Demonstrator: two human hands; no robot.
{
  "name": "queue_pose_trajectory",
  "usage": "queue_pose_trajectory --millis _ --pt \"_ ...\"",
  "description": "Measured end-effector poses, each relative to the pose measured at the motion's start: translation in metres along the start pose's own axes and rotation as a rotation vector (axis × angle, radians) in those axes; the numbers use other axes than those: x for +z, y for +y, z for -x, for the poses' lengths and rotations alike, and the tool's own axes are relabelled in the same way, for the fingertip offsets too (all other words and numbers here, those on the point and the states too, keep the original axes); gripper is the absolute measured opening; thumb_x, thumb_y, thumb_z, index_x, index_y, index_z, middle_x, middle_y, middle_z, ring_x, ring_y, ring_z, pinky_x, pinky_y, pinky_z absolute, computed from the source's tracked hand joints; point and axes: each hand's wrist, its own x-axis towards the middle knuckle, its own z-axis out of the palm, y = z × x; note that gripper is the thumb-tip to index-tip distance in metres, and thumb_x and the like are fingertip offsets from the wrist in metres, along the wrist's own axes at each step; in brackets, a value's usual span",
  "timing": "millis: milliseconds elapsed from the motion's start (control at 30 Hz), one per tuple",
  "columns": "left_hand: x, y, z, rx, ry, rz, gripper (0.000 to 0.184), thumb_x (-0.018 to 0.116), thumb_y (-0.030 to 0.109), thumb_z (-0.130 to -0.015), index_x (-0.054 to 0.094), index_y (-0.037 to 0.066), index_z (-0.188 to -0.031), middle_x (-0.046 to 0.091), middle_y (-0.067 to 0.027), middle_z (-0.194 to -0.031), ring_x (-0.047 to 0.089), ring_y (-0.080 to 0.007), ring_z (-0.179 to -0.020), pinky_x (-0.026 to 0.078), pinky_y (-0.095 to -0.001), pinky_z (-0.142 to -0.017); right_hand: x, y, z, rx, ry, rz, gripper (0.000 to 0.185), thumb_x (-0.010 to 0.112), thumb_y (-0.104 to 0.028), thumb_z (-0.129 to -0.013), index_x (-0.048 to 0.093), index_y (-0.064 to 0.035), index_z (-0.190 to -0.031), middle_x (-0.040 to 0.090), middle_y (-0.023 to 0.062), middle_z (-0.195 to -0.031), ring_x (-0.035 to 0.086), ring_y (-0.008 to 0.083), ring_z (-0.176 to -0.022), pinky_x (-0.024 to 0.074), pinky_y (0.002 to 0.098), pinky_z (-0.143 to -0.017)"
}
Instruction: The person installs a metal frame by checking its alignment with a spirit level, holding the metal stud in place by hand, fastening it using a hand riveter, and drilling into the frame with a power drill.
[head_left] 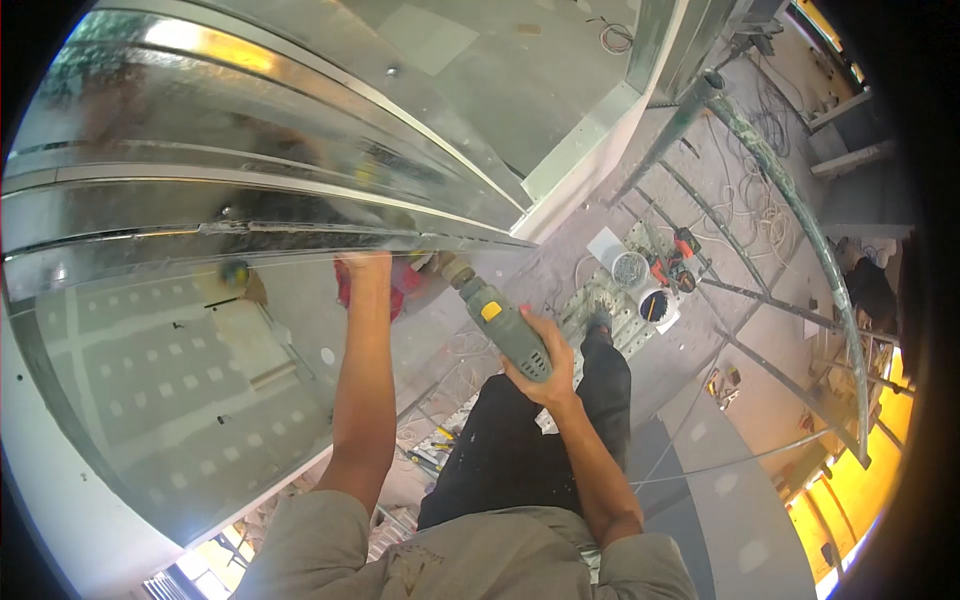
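Observation:
My right hand (548, 368) is wrapped around the rear body of a grey-green power drill (505, 325) with a yellow label. The drill's front end points up and left, to the lower edge of a shiny metal profile (440, 238). Raised to that same edge is my left hand (366, 262), left of the drill's nose. The profile hides its fingers, so I cannot tell what they grip. Something red (385, 292) shows just behind my left wrist. Whether the drill's tip touches the metal is not clear.
Below, two buckets (630, 268) and a red-and-black power tool (685, 262) stand on a perforated scaffold platform (575, 320). A curved scaffold tube (790, 185) rises at the right. Cables (750, 205) lie on the floor. A board with filled screw spots (170, 380) is at lower left.

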Motion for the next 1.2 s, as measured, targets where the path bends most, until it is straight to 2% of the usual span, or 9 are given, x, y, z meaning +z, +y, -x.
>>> queue_pose_trajectory --millis 33,200,300,333,400,500,600,1133,1200 --pt "0.002 0.003 0.001 0.019 0.003 -0.071 0.061 0.049 0.051 -0.101 0.055 0.01 -0.146 0.055 -0.0096 -0.147 0.048 -0.0314 -0.136 0.033 -0.0485 -0.119 0.0 -0.001 0.001 0.006 -0.006 0.009 0.072 0.086 -0.007 -0.07 0.058 -0.0037 -0.137 0.068 0.0181 -0.11 0.071 0.0353 -0.095 0.0563 0.0373 -0.083" --pt "0.029 0.014 0.016 -0.197 0.217 0.379 0.061 0.048 0.051 -0.101 0.054 0.011 -0.147 0.054 -0.01 -0.148 0.047 -0.0306 -0.138 0.032 -0.0503 -0.119 0.007 0.006 0.0 -0.08 0.039 0.028 0.069 0.086 -0.008 -0.069 0.061 -0.0041 -0.134 0.068 0.0171 -0.106 0.071 0.0343 -0.09 0.0567 0.0367 -0.079" --pt "0.008 -0.006 0.016 0.073 0.078 -0.376 0.066 0.052 0.057 -0.097 0.059 0.009 -0.142 0.058 -0.0106 -0.146 0.051 -0.0339 -0.133 0.036 -0.0491 -0.117 0.002 0.005 -0.002 -0.088 0.03 0.083 0.069 0.087 -0.008 -0.068 0.063 -0.0045 -0.132 0.068 0.0169 -0.105 0.071 0.0346 -0.088 0.0574 0.0377 -0.077" --pt "0.05 0.026 0.021 -0.109 0.278 0.017 0.066 0.053 0.058 -0.096 0.059 0.009 -0.141 0.057 -0.0107 -0.146 0.052 -0.0341 -0.132 0.037 -0.0492 -0.116 -0.001 0.003 -0.003 -0.094 0.016 0.133 0.069 0.087 -0.008 -0.066 0.063 -0.0048 -0.131 0.069 0.0168 -0.106 0.072 0.0348 -0.088 0.0578 0.0383 -0.076" --pt "0.063 0.034 0.02 -0.288 0.471 0.423 0.067 0.054 0.059 -0.096 0.059 0.009 -0.14 0.057 -0.0109 -0.146 0.052 -0.0343 -0.132 0.037 -0.0493 -0.116 -0.004 0.001 -0.006 -0.091 0.013 0.136 0.07 0.087 -0.008 -0.065 0.063 -0.0051 -0.132 0.069 0.0168 -0.107 0.072 0.0346 -0.088 0.0581 0.0387 -0.076" --pt "0.025 0.01 0.014 -0.222 0.358 0.486 0.063 0.054 0.056 -0.097 0.06 0.009 -0.14 0.059 -0.011 -0.144 0.053 -0.0344 -0.13 0.039 -0.0503 -0.115 -0.005 0.002 -0.013 -0.111 -0.004 0.131 0.07 0.087 -0.008 -0.066 0.063 -0.0034 -0.132 0.069 0.0168 -0.107 0.072 0.0324 -0.086 0.0575 0.0373 -0.076" --pt "0.015 0.005 0.019 -0.182 -0.208 0.825 0.059 0.054 0.051 -0.099 0.059 0.009 -0.14 0.061 -0.0103 -0.142 0.056 -0.0324 -0.126 0.043 -0.0479 -0.112 0.002 0.002 -0.022 -0.13 -0.008 0.149 0.07 0.087 -0.008 -0.066 0.063 -0.0039 -0.132 0.069 0.017 -0.107 0.072 0.0318 -0.087 0.0576 0.0369 -0.076" --pt "0.02 -0.002 0.015 -0.234 0.039 0.685 0.057 0.053 0.05 -0.1 0.059 0.01 -0.14 0.061 -0.0093 -0.14 0.058 -0.0308 -0.125 0.045 -0.0457 -0.11 -0.002 0.004 -0.022 -0.024 -0.052 0.049 0.068 0.087 -0.006 -0.068 0.061 0.0 -0.131 0.068 0.0221 -0.123 0.071 0.0358 -0.109 0.0563 0.0384 -0.093" --pt "0.018 -0.003 0.017 -0.245 0.025 0.726 0.056 0.053 0.049 -0.1 0.059 0.01 -0.14 0.061 -0.0092 -0.14 0.058 -0.0306 -0.124 0.045 -0.0454 -0.109 0.001 0.006 -0.024 -0.061 -0.03 0.085 0.067 0.087 -0.007 -0.069 0.061 0.0002 -0.131 0.07 0.019 -0.115 0.072 0.0311 -0.101 0.056 0.0367 -0.089"
